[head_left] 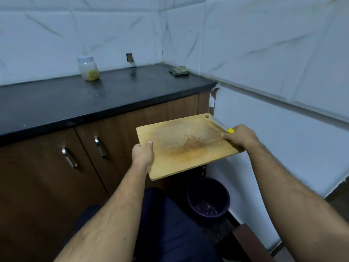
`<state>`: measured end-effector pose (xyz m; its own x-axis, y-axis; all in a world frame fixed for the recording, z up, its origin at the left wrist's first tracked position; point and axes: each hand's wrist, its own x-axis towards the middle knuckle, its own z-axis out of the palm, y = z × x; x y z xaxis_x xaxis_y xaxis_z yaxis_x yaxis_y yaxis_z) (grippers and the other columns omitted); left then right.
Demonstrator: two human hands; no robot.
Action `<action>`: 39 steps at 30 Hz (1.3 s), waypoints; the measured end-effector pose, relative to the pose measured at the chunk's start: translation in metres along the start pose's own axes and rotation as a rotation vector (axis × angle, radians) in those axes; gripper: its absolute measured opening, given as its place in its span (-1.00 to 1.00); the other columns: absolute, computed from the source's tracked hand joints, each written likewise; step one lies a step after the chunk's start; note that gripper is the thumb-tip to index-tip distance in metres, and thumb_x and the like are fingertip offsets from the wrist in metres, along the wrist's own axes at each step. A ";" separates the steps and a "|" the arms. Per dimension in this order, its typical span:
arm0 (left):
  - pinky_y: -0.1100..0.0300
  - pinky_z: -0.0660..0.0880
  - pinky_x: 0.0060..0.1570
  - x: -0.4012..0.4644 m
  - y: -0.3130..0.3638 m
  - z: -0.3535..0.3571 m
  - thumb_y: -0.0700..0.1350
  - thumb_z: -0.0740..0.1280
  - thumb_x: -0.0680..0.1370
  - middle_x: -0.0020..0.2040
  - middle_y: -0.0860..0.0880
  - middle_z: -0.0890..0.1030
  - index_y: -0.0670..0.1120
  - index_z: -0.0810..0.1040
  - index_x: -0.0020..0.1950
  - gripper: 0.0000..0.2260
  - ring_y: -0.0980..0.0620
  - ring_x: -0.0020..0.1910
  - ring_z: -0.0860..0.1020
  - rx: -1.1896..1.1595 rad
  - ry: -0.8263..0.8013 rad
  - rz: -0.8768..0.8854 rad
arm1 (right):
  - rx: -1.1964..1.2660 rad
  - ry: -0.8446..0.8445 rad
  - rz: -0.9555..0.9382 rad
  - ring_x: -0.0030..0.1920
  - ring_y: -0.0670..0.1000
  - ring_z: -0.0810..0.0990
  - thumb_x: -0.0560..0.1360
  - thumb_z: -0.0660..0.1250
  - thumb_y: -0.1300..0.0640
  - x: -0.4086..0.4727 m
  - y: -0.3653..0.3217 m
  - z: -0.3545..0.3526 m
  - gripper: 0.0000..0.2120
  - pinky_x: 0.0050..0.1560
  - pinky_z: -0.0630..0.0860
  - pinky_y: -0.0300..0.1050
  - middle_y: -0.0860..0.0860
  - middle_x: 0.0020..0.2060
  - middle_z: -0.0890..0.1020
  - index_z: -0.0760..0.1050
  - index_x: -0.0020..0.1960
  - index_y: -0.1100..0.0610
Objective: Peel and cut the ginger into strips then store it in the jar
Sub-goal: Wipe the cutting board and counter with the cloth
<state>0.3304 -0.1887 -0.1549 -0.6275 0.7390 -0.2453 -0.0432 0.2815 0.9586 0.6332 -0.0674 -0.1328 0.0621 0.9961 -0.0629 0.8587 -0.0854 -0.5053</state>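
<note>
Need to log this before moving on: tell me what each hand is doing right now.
Left hand: grips the near left edge of the cutting board.
Right hand: fingers curled round the board's right edge, together with a yellow-handled knife.

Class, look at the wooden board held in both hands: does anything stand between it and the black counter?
Nothing visible does. The board hangs in open air beside the counter, whose near stretch shows nothing on it; the jar and cloth sit far back.

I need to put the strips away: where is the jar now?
In the head view, the jar stands upper left on the black counter, against the tiled wall.
</note>
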 end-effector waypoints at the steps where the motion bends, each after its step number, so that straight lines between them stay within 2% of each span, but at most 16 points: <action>1: 0.00 0.47 0.06 -0.002 0.008 -0.003 0.00 0.27 0.65 0.14 -0.09 0.57 -0.16 0.46 0.29 -0.70 -0.10 0.06 0.53 0.000 -0.004 0.010 | -0.005 0.010 -0.003 -0.28 0.06 0.54 0.47 0.42 -0.19 -0.001 -0.006 -0.008 -0.60 -0.32 0.38 -0.10 0.07 -0.27 0.61 0.57 -0.13 0.18; 7: 0.02 0.46 0.01 -0.013 0.044 -0.014 -0.04 0.26 0.66 0.11 -0.10 0.54 -0.19 0.44 0.29 -0.71 -0.09 0.04 0.52 -0.019 -0.022 0.060 | -0.024 0.059 -0.040 -0.18 0.14 0.59 0.43 0.44 -0.22 -0.004 -0.028 -0.045 -0.57 -0.25 0.42 -0.08 0.10 -0.20 0.64 0.56 -0.12 0.18; 12: 0.03 0.45 -0.04 -0.019 0.083 -0.025 -0.07 0.26 0.66 0.05 -0.13 0.53 -0.21 0.44 0.23 -0.75 -0.10 -0.01 0.51 -0.014 -0.015 0.109 | 0.007 0.094 -0.049 -0.18 0.16 0.56 0.41 0.48 -0.20 -0.009 -0.053 -0.079 -0.56 -0.26 0.39 -0.07 0.09 -0.26 0.58 0.47 -0.22 0.17; 15: 0.04 0.45 -0.07 -0.014 0.118 -0.041 -0.09 0.27 0.66 0.03 -0.14 0.53 -0.25 0.44 0.24 -0.74 -0.10 -0.03 0.52 0.005 0.026 0.163 | 0.015 0.135 -0.088 -0.18 0.16 0.55 0.40 0.48 -0.21 -0.012 -0.087 -0.098 -0.54 -0.30 0.35 -0.08 0.09 -0.27 0.56 0.42 -0.25 0.16; 19: 0.00 0.50 0.01 0.011 0.157 -0.079 -0.11 0.33 0.62 0.11 -0.18 0.57 -0.28 0.48 0.25 -0.71 -0.12 -0.01 0.53 0.030 0.132 0.209 | 0.035 0.150 -0.168 -0.09 0.18 0.57 0.43 0.47 -0.19 -0.007 -0.151 -0.104 -0.57 -0.19 0.41 -0.08 0.10 -0.18 0.59 0.47 -0.16 0.19; 21: -0.03 0.53 0.10 0.030 0.167 -0.101 -0.10 0.38 0.59 0.14 -0.19 0.59 -0.27 0.50 0.21 -0.71 -0.15 0.03 0.56 0.036 0.191 0.203 | 0.035 0.138 -0.201 -0.01 0.20 0.59 0.42 0.47 -0.19 0.001 -0.183 -0.098 -0.57 -0.16 0.43 -0.07 0.10 -0.11 0.59 0.48 -0.08 0.17; 23: -0.03 0.52 0.13 0.050 0.173 -0.120 -0.09 0.42 0.57 0.12 -0.19 0.59 -0.26 0.50 0.15 -0.71 -0.18 0.09 0.57 0.058 0.254 0.200 | 0.031 0.123 -0.230 0.03 0.19 0.61 0.42 0.48 -0.20 0.010 -0.213 -0.086 -0.58 -0.14 0.43 -0.07 0.09 -0.11 0.56 0.47 -0.07 0.14; 27: -0.04 0.51 0.07 0.098 0.182 -0.154 -0.04 0.46 0.53 0.10 -0.21 0.62 -0.31 0.52 0.19 -0.61 -0.23 0.10 0.58 0.125 0.356 0.142 | 0.057 0.040 -0.264 -0.12 0.12 0.56 0.41 0.48 -0.19 0.038 -0.268 -0.054 -0.57 -0.25 0.38 -0.10 0.02 -0.23 0.56 0.45 -0.20 0.16; 29: -0.07 0.53 0.11 0.120 0.184 -0.167 -0.02 0.46 0.53 0.08 -0.22 0.63 -0.30 0.53 0.17 -0.60 -0.23 0.08 0.59 0.158 0.376 0.106 | 0.060 0.011 -0.283 -0.15 0.10 0.56 0.42 0.48 -0.17 0.052 -0.290 -0.038 -0.60 -0.32 0.35 -0.11 0.01 -0.27 0.54 0.42 -0.23 0.13; 34: -0.10 0.54 0.16 0.190 0.179 -0.198 -0.02 0.44 0.54 0.05 -0.19 0.63 -0.26 0.60 0.09 -0.69 -0.20 0.05 0.59 0.248 0.407 0.081 | 0.058 -0.052 -0.322 -0.15 0.11 0.59 0.41 0.49 -0.17 0.094 -0.352 0.010 -0.60 -0.38 0.36 -0.14 0.03 -0.26 0.56 0.43 -0.21 0.13; 39: 0.01 0.54 0.04 0.244 0.178 -0.220 0.04 0.39 0.57 0.06 -0.19 0.64 -0.25 0.62 0.07 -0.66 -0.19 0.06 0.59 0.439 0.454 0.080 | 0.040 -0.113 -0.339 -0.22 0.07 0.57 0.42 0.49 -0.16 0.129 -0.395 0.051 -0.60 -0.38 0.40 -0.13 0.05 -0.19 0.61 0.43 -0.20 0.13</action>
<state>-0.0011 -0.0926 -0.0124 -0.8868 0.4621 0.0030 0.2799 0.5318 0.7993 0.2756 0.0935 0.0146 -0.2815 0.9593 0.0209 0.8001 0.2467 -0.5469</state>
